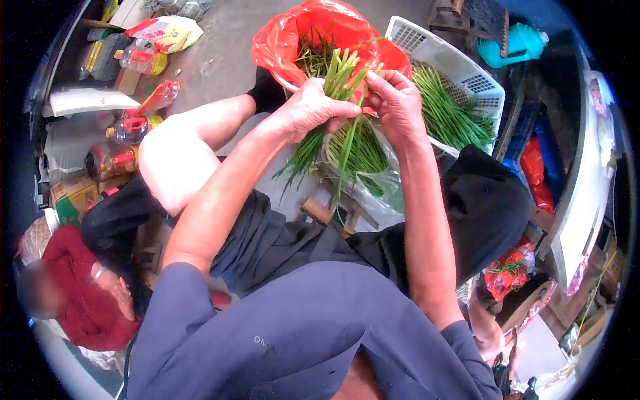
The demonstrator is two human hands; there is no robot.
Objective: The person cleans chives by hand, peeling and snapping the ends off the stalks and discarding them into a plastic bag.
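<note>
My left hand (312,111) is closed round a bunch of green chives (341,72), pale cut ends up and leaves hanging toward my lap. Just to its right, my right hand (398,107) pinches a thin chive stalk at the bunch's edge. Both hands are over the near rim of a red plastic bag (283,40), which has loose greens and trimmings inside. Below them, more chives (360,150) stand in a clear plastic bag (390,190) between my knees. A white plastic basket (477,87) at the right holds a large pile of chives (450,113).
Bottles (140,59) and packets line the left side. A person in a dark red top (90,287) is at the lower left. A teal jug (517,45) lies at the upper right. At the right is a red bag with greens (510,273).
</note>
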